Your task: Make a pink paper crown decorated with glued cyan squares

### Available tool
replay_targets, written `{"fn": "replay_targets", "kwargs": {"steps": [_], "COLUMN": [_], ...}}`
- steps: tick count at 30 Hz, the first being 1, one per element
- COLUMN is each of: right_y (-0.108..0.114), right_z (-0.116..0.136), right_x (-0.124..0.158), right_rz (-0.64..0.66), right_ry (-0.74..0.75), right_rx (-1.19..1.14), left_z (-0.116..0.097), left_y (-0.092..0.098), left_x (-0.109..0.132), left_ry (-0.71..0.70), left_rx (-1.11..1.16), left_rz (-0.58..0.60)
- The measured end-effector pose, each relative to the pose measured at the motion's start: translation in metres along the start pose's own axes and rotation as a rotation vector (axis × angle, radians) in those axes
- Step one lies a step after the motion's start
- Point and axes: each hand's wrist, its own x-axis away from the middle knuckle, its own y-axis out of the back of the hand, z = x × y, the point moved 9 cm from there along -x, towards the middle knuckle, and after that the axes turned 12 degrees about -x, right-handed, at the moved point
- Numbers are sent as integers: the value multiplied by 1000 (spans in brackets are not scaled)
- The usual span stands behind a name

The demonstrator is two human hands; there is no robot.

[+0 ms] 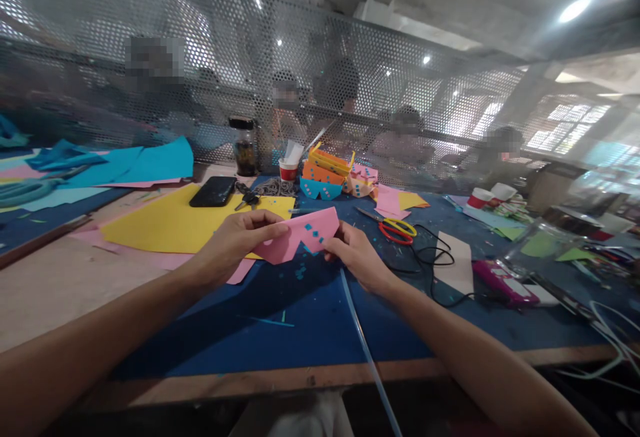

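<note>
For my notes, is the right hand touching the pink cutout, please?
Touching: in the head view, the right hand pinches the pink cutout by its end.

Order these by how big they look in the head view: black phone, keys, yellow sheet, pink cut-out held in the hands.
Largest to smallest:
1. Yellow sheet
2. Pink cut-out
3. Black phone
4. Keys

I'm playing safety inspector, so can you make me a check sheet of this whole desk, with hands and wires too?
Surface: blue mat, blue scraps on it
Job's things: pink paper piece with blue squares, held up
Clutter: black phone on yellow sheet; scissors on the mat
Left hand: pinches the piece's left end
Right hand: pinches its right end
Cables: black cable looped near the scissors
Surroundings: perforated screen, people behind it
</note>
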Motion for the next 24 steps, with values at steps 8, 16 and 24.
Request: {"fn": "replay_targets", "kwargs": {"steps": [8, 16, 24], "right_y": [-1, -4, -2], "right_z": [0, 2, -2], "right_x": [1, 3, 2], "right_rz": [-2, 39, 32], "right_ry": [-23, -24, -19], "right_rx": [-31, -74, 4], "left_z": [1, 0, -1], "left_y": [2, 1, 1], "left_x": [0, 0, 0], "left_ry": [-9, 8, -9], "left_rx": [-3, 22, 10], "left_rz": [-14, -16, -17]}}
